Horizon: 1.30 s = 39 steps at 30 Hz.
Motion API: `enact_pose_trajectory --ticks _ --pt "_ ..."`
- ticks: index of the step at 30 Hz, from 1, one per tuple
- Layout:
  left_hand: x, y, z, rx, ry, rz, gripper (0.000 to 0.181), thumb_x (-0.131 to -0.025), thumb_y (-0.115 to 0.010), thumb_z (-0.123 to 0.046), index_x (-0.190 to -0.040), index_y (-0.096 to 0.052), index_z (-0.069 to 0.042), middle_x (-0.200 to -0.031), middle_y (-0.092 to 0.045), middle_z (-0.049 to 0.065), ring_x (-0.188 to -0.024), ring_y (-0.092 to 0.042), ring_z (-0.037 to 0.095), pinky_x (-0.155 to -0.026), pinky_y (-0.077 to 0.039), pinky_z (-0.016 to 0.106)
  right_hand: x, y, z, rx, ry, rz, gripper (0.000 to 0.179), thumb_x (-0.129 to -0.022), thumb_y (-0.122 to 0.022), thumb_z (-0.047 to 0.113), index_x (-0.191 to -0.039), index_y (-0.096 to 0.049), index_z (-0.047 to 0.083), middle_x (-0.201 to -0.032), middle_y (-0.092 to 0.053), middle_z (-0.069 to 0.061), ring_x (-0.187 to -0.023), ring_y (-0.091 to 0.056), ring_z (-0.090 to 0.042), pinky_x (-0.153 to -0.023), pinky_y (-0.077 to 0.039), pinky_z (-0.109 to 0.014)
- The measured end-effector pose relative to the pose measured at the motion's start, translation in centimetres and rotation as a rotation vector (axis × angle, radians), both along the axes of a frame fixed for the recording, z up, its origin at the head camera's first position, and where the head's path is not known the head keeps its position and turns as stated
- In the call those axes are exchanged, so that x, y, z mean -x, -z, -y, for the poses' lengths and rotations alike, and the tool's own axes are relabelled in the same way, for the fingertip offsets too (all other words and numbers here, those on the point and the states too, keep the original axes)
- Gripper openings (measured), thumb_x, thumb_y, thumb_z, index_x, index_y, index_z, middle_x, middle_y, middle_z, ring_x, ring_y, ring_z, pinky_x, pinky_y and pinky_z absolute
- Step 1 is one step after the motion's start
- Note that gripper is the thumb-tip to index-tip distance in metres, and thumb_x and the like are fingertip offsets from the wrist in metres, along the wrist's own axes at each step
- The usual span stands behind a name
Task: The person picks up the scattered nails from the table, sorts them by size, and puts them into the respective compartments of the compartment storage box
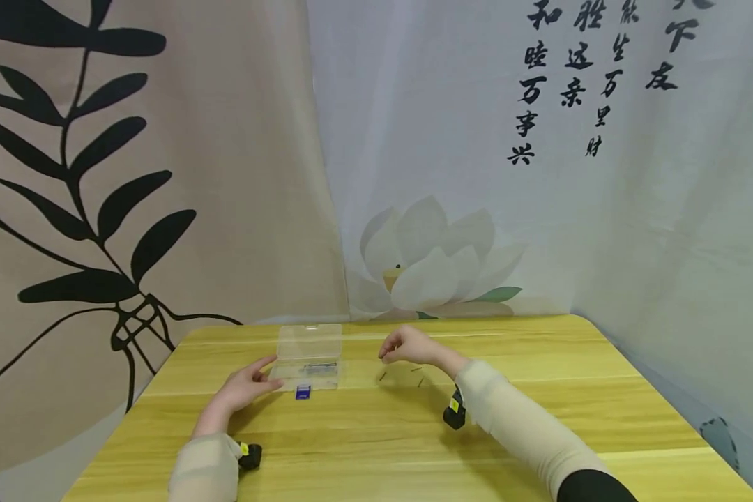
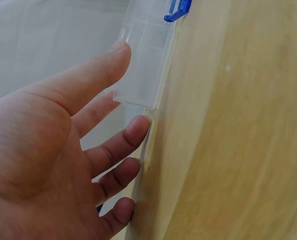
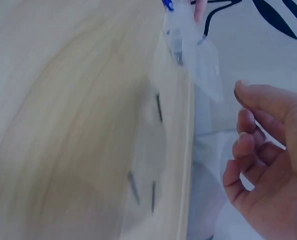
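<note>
My left hand (image 1: 246, 387) grips the left end of a clear plastic box (image 1: 335, 382), its thumb on the front side; the other fingers reach behind the end in the left wrist view. The box's lid (image 1: 309, 341) stands open at the back, and several thin metal pieces (image 1: 321, 367) lie inside. Right of the box, my right hand (image 1: 408, 346) hovers over the table, thumb and forefinger pinching what looks like a small dark screw (image 3: 238, 101), mostly hidden by the fingers. Below it lie three apart dark screws, one being the left screw (image 1: 383, 376).
A blue clasp (image 1: 303, 392) hangs at the box's front edge. The wood-grain table (image 1: 351, 446) ends at a printed cloth backdrop (image 1: 257, 174). Each wrist wears a small black camera, such as the right wrist camera (image 1: 454, 413).
</note>
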State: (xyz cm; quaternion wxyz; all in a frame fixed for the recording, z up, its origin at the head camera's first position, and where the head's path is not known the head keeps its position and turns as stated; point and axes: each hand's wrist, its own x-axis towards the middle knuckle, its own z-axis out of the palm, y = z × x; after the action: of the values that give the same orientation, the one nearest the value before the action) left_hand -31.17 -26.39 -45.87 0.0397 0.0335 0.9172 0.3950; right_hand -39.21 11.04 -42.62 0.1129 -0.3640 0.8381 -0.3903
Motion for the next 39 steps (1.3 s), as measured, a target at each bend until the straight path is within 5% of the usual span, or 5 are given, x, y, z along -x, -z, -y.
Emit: enact_pose_trajectory --ticks 10,20,26,39 --pt "-0.1 0.0 0.2 -0.010 0.011 0.017 0.072 -0.090 -0.069 -0.034 -0.148 -0.038 -0.003 -0.096 -0.049 0.010 -0.078 -0.042 0.021 -0.064 -0.037 0.033 -0.1 1.0 -3.7 -0.019 0.052 -0.015 0.015 -0.089 -0.067 0.007 -0.099 -0.074 -0.002 -0.101 -0.070 -0.008 -0.083 -0.061 -0.011 -0.072 -0.050 -0.030" --pt "-0.1 0.0 0.3 -0.028 0.005 0.018 0.072 -0.090 -0.070 -0.032 -0.148 -0.038 -0.003 -0.092 -0.047 0.010 -0.072 -0.039 0.021 -0.061 -0.034 0.033 0.9 2.7 -5.8 -0.063 0.139 -0.001 0.009 -0.088 -0.067 0.002 -0.093 -0.075 0.001 -0.086 -0.070 0.000 -0.073 -0.059 -0.011 -0.066 -0.049 -0.029" --pt "0.0 0.2 0.2 -0.030 0.005 0.021 0.071 -0.091 -0.069 -0.031 -0.148 -0.038 -0.003 -0.092 -0.047 0.010 -0.073 -0.039 0.021 -0.061 -0.034 0.032 1.2 3.9 -6.5 -0.050 0.189 0.042 0.005 -0.086 -0.070 0.003 -0.090 -0.074 0.003 -0.084 -0.069 -0.001 -0.071 -0.055 -0.011 -0.064 -0.047 -0.029" --pt "0.0 0.1 0.0 -0.025 0.010 0.023 0.071 -0.091 -0.069 -0.031 -0.148 -0.037 -0.003 -0.093 -0.047 0.010 -0.073 -0.039 0.020 -0.062 -0.036 0.033 1.7 4.7 -6.5 -0.111 0.199 -0.016 0.005 -0.081 -0.076 0.004 -0.084 -0.075 0.007 -0.078 -0.069 0.004 -0.071 -0.057 -0.009 -0.069 -0.049 -0.029"
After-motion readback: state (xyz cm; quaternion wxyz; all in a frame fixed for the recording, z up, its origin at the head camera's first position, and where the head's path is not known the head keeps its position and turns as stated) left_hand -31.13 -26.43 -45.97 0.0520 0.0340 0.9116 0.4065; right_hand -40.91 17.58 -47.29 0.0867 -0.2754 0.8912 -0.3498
